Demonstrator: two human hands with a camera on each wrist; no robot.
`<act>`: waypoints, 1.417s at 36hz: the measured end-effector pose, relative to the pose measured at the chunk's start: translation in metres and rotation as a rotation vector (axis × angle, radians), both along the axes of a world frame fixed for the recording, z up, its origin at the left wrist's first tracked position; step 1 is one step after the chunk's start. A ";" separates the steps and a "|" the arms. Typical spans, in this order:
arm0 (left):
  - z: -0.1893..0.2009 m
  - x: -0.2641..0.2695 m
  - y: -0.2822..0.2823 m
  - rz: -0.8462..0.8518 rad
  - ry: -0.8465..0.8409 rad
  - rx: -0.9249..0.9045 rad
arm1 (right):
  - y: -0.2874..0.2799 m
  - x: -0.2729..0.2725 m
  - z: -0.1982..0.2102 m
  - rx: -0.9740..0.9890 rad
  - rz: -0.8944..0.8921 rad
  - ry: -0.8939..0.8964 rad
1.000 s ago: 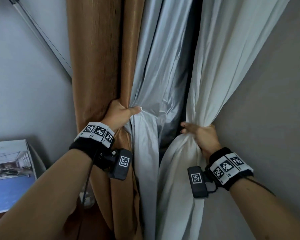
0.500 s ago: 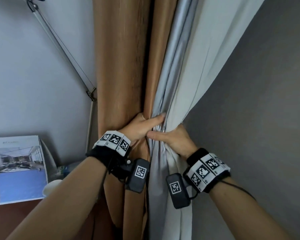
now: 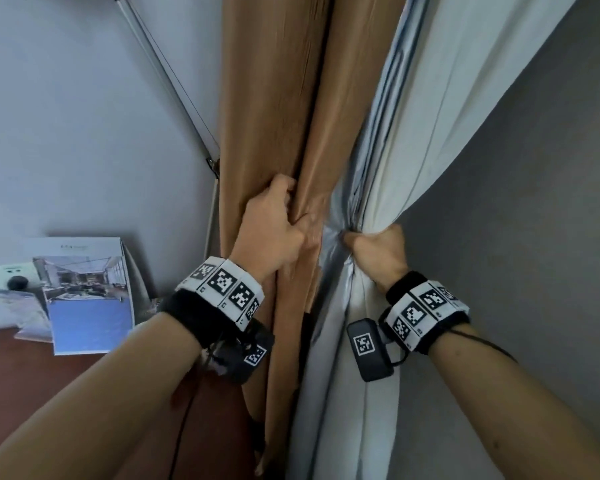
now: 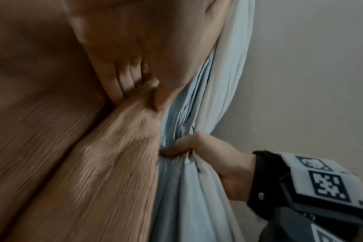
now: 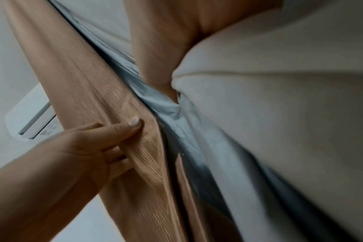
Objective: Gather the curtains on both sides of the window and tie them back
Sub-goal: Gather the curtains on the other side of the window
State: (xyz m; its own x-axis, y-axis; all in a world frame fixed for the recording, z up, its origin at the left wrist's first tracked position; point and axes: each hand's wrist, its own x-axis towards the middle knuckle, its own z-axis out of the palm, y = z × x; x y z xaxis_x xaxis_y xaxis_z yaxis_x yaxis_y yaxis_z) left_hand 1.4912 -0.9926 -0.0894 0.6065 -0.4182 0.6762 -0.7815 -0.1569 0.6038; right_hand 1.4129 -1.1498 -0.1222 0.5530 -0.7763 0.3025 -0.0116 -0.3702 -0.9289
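Note:
A brown ribbed curtain [image 3: 274, 116] and a pale grey-white curtain with a blue-grey lining [image 3: 430, 116] hang gathered side by side in the room's corner. My left hand [image 3: 291, 216] grips a fold of the brown curtain at mid height, fingers curled into the cloth. Just to its right, my right hand [image 3: 364, 239] clenches the bunched pale curtain in a fist. In the left wrist view the right hand [image 4: 197, 150] squeezes the blue-grey folds [image 4: 186, 188] beside the brown cloth [image 4: 93, 163]. The right wrist view shows the left hand [image 5: 114, 135] on the brown curtain [image 5: 89, 91].
A thin metal rod [image 3: 167, 81] slants down the left wall to a bracket beside the curtain. A printed booklet [image 3: 84, 296] stands on a dark brown table [image 3: 21, 375] at lower left. A grey wall [image 3: 534, 237] closes the right side. An air conditioner [image 5: 29, 117] hangs high up.
The hands, first apart with a dark gap between the curtains, came together and closed it. The left thumb has drawn back into the brown folds; the right hand now fists the pale cloth.

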 end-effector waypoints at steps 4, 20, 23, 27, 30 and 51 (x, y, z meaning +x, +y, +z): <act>-0.001 0.008 0.001 0.078 -0.036 0.034 | 0.005 -0.002 -0.001 0.006 0.022 0.017; -0.004 0.000 -0.019 -0.269 0.426 0.280 | 0.013 -0.030 0.008 0.038 0.096 -0.069; 0.002 0.013 -0.009 -0.255 0.333 0.415 | 0.004 -0.033 0.008 0.069 0.045 -0.062; 0.005 0.023 0.009 -0.183 0.232 0.256 | -0.007 -0.038 0.008 0.083 -0.005 -0.052; -0.004 0.031 0.015 -0.120 0.206 0.031 | -0.010 -0.040 0.008 0.122 -0.007 -0.080; -0.017 -0.016 -0.045 -0.505 0.590 0.032 | 0.019 -0.072 0.011 0.138 0.422 -0.071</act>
